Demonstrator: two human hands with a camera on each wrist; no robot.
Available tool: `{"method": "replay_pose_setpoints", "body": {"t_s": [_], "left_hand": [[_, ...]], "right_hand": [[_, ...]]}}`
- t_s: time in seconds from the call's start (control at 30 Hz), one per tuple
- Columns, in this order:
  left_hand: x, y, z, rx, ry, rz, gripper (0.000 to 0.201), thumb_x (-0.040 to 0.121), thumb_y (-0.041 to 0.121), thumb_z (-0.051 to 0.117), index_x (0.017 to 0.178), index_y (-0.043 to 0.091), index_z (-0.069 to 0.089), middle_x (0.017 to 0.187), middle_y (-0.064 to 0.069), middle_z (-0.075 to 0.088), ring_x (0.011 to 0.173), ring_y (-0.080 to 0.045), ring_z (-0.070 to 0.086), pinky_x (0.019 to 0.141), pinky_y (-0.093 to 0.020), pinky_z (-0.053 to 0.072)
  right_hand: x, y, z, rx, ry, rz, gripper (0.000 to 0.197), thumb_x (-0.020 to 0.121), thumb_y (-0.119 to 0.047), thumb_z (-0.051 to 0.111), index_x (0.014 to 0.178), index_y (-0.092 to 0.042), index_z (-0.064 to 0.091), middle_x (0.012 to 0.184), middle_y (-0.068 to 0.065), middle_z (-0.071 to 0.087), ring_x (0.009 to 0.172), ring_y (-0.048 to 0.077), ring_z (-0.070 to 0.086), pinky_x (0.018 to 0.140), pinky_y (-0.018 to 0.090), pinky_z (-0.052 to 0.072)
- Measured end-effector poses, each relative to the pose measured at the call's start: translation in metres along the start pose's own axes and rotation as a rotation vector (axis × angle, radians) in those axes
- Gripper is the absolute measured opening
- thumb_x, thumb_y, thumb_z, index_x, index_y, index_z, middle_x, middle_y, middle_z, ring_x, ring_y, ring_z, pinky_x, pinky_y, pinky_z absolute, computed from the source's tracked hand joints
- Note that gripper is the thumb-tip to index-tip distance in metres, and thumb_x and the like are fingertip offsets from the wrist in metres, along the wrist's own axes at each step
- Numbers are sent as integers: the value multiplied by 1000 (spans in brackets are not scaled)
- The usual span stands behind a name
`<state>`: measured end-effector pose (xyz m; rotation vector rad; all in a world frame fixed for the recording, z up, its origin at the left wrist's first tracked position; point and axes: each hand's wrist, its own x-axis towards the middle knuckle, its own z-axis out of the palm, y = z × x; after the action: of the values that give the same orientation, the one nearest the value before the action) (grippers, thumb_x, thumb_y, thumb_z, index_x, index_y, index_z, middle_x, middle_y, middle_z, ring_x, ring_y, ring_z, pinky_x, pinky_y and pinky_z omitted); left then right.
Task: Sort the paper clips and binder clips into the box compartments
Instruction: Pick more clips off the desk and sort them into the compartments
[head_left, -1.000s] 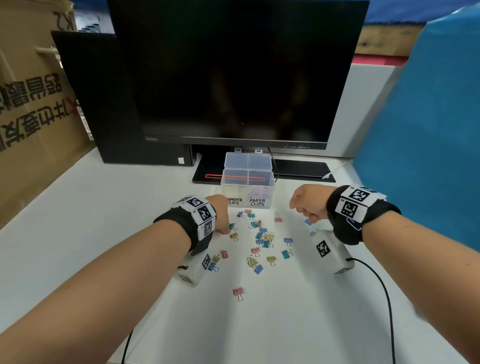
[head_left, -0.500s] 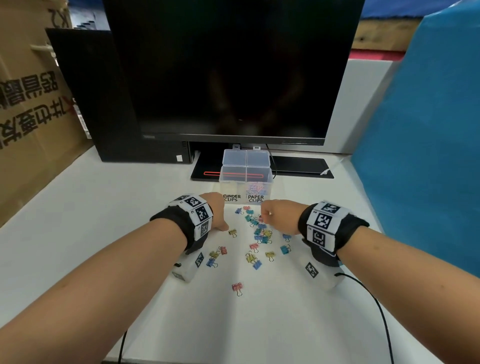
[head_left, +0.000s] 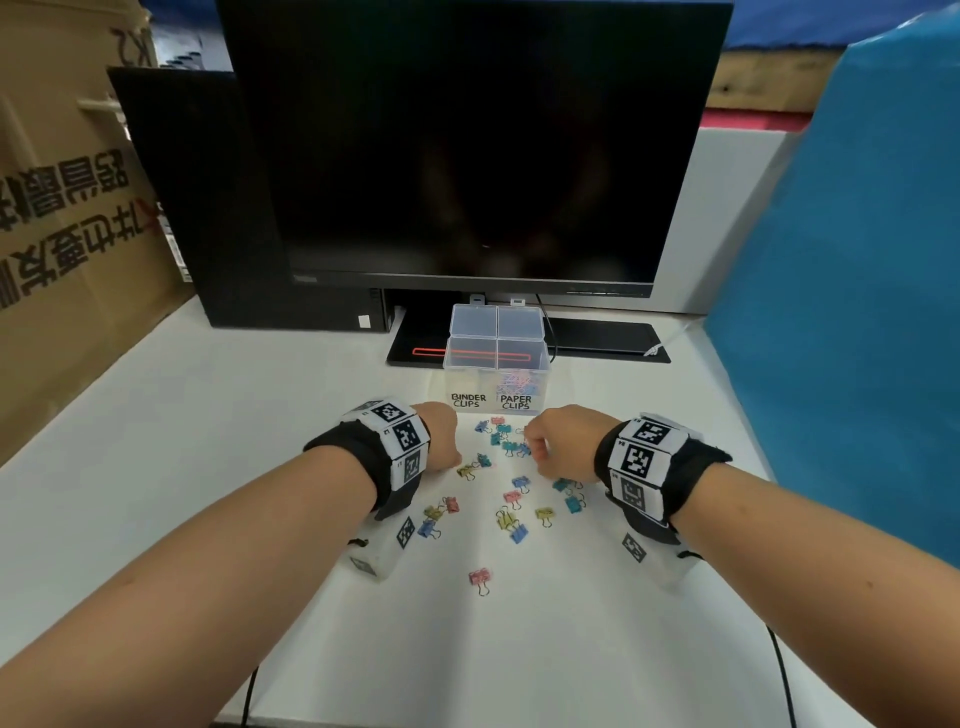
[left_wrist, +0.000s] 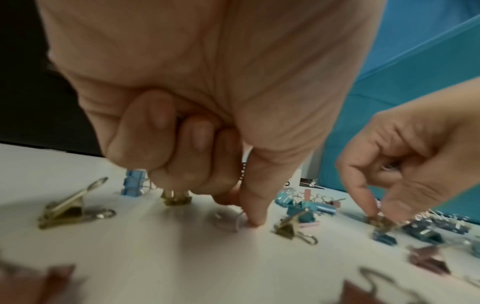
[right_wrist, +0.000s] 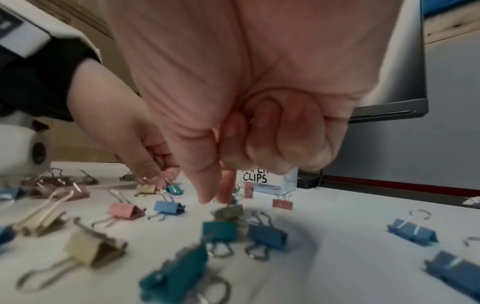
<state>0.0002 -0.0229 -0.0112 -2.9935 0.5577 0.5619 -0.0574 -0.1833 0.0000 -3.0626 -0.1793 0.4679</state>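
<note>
We work at a white counter (head_left: 156, 467) with a dark monitor (head_left: 467, 145) at the back and a cardboard carton (head_left: 62, 218) standing at the far left, out of the way of the sorting. Our left hand (head_left: 440, 435) is down on the counter at the left edge of the scatter, its outer fingers curled into the palm and its forefinger and thumb tip (left_wrist: 255, 221) pressed to the surface on a pale paper clip (left_wrist: 230, 220); we judge that grip is chosen because a flat wire lies too low to be lifted any other way. Whether the curled fingers already hold something we cannot tell. In the middle the coloured binder clips (head_left: 511, 522) lie loose and spread out, so each can be reached singly, with one pink binder clip (head_left: 480, 578) well apart toward us. Behind them stands the clear box (head_left: 496, 364), lid thrown back, its labels facing us: the compartment marked BINDER CLIPS (head_left: 469, 400) on the left looks bare, the one marked PAPER CLIPS (head_left: 517, 401) on the right holds a small heap of coloured wire. So we judge the paper clips nearly done and the binder clips not yet begun. Our right hand (head_left: 558, 440) hovers low over the cluster just before the box, fingers curled in, thumb and forefinger narrowed toward a dull clip (right_wrist: 230, 209) beneath; if they have closed on it the blur hides. A blue panel (head_left: 857, 260) closes the right side.
</note>
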Motion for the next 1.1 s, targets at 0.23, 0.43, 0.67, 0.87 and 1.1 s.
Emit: {"method": "replay_pose_setpoints", "body": {"t_s": [0.23, 0.43, 0.67, 0.87, 1.1], "left_hand": [[-6, -38, -27, -542, -64, -97, 18, 94, 22, 41, 91, 9, 52, 82, -7, 56, 65, -20, 48, 56, -25, 39], [-29, -92, -9, -1123, -155, -190, 19, 90, -5, 41, 75, 7, 42, 59, -8, 42, 39, -11, 30, 34, -17, 19], [-35, -121, 7, -1223, -126, -269, 24, 88, -12, 32, 87, -4, 55, 61, -11, 44, 40, -12, 32, 30, -14, 20], [-34, -118, 10, -1127, -146, -297, 27, 96, 0, 29, 90, 2, 55, 59, -4, 40, 41, -9, 27, 32, -12, 17], [-43, -92, 8, -342, -284, -156, 52, 78, 68, 54, 75, 16, 53, 66, -1, 49, 55, -18, 42, 54, -23, 35]], "right_hand": [[12, -30, -4, 74, 73, -155, 30, 91, -22, 56, 120, -23, 58, 125, 1, 59, 106, 22, 57, 88, 30, 49], [28, -46, -2, -137, 15, -139, 26, 89, -23, 59, 108, -6, 64, 109, 10, 68, 99, 26, 65, 79, 31, 53], [31, -42, -4, -40, 8, -67, 31, 87, -30, 62, 105, -6, 64, 100, 6, 67, 91, 23, 63, 81, 31, 52], [26, -22, -12, -43, -48, 16, 29, 87, -30, 63, 70, -13, 47, 73, 1, 51, 72, 19, 48, 60, 22, 40], [20, -36, -6, 19, 11, -117, 22, 87, -24, 61, 106, -13, 63, 113, 3, 62, 90, 18, 52, 75, 24, 41]]}}
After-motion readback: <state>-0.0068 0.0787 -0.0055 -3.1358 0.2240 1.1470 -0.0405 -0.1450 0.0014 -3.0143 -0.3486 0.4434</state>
